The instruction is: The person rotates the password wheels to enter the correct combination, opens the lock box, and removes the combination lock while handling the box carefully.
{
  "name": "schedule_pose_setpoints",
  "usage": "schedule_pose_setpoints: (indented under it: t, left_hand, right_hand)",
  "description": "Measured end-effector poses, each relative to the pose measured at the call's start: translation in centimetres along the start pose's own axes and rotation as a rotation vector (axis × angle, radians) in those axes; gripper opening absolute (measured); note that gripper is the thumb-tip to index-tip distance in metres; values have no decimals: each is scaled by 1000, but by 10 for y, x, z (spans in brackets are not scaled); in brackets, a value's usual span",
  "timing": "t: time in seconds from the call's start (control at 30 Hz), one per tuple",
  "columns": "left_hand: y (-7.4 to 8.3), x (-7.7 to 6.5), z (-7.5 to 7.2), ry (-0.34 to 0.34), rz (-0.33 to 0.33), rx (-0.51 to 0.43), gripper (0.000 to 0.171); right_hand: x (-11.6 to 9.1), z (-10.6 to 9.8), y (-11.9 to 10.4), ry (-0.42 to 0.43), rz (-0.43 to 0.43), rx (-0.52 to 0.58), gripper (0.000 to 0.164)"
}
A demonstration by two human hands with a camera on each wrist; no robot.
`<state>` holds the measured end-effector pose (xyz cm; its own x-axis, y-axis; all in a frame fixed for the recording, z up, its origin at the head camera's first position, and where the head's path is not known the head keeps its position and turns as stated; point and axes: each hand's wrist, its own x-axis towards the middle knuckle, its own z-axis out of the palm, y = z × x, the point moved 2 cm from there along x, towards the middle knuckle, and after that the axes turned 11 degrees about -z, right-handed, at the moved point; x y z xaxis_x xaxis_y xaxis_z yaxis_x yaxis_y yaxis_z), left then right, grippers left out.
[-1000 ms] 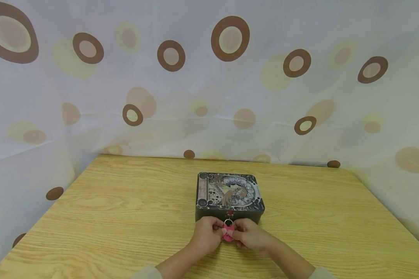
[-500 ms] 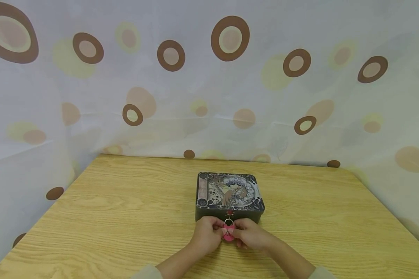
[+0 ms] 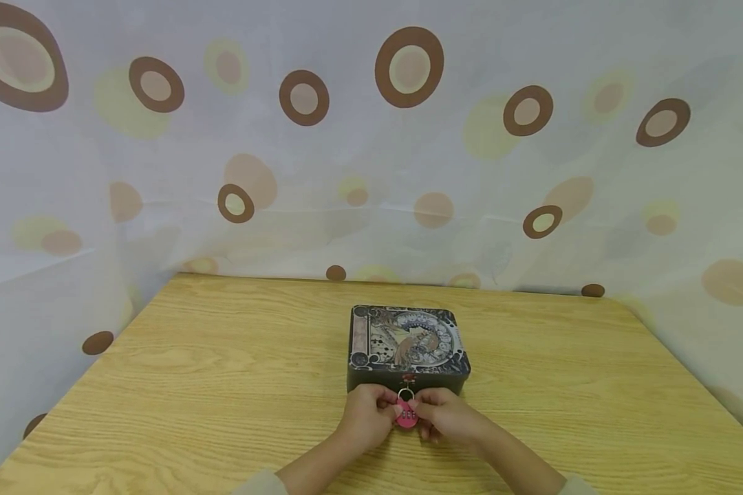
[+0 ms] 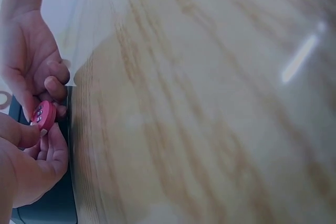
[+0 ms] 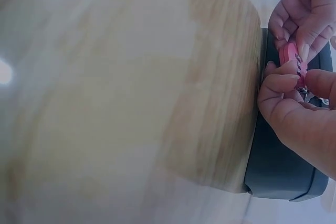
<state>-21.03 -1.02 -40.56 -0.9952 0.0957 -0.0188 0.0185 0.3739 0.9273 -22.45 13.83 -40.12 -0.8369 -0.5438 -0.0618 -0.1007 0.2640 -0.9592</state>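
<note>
A pink combination padlock [image 3: 406, 416] hangs by its silver shackle [image 3: 406, 394] at the red clasp [image 3: 408, 378] on the front of a dark tin box [image 3: 408, 344] with a printed lid. My left hand [image 3: 368, 415] pinches the lock body from the left, thumb on its front edge. From the right, my right hand [image 3: 450, 414] holds it between thumb and fingers, the thumb near the top by the shackle. The number dials [image 4: 39, 112] show on the lock's face. Both hands also close in on the lock [image 5: 290, 53] in the right wrist view.
The box stands on a wood-grain table [image 3: 223, 371], toward its front half. Behind and at the sides hangs a pale curtain [image 3: 347, 158] with brown and yellow circles. The lid of the box is down.
My right thumb has slid off the middle of the padlock's face, up and to the right, uncovering the dials. The left hand and the box keep their places.
</note>
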Motion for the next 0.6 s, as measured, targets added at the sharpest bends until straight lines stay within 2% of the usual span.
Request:
schedule_pose_setpoints:
  t: [0.37, 0.6]
  left_hand:
    - [-1, 1, 0, 2, 13, -10, 4]
    - [-3, 2, 1, 7, 6, -11, 4]
  right_hand:
    - [1, 2, 3, 28, 62, -23, 21]
    - [2, 4, 2, 20, 57, -32, 19]
